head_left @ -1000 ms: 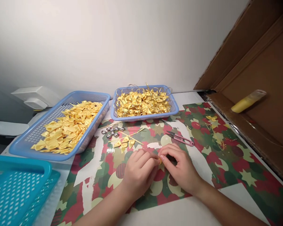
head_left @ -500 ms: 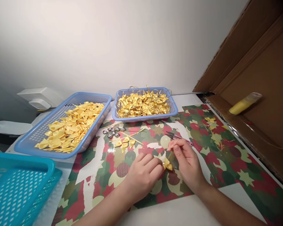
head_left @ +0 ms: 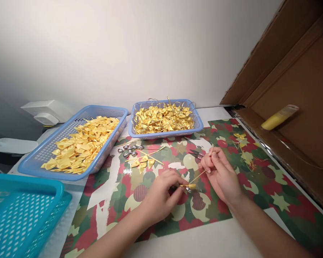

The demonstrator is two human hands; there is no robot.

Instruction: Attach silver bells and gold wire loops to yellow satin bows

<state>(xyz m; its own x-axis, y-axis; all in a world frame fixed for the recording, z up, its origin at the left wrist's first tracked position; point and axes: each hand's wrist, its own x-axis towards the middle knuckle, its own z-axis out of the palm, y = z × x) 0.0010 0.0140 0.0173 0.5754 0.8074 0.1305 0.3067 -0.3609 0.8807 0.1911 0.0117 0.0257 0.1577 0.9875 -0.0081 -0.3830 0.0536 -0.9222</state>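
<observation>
Pinched in my left hand (head_left: 165,195) is a yellow ribbon bow (head_left: 191,186), seen edge-on, with a small silver bell (head_left: 188,190) at its underside. A thin gold cord (head_left: 197,176) runs taut from the bow up to my right hand (head_left: 223,175), whose fingers are closed on it. Scissors (head_left: 197,154) lie just behind my right hand, their handles partly covered by it. Beyond my left hand rest a few loose yellow bows (head_left: 143,163), cut lengths of gold cord (head_left: 152,157) and a cluster of silver bells (head_left: 129,150).
Yellow bows fill part of a blue basket (head_left: 54,175) at left; another blue basket (head_left: 165,135) behind holds bows with gold loops. A teal basket (head_left: 24,182) stands front left. Cardboard (head_left: 293,71) walls the right, near a yellow tube (head_left: 280,117). Patterned paper (head_left: 212,211) covers the table.
My right hand has moved right and slightly forward, drawing the gold cord out straight. My left hand has turned, tipping the bow edge-on so the bell shows.
</observation>
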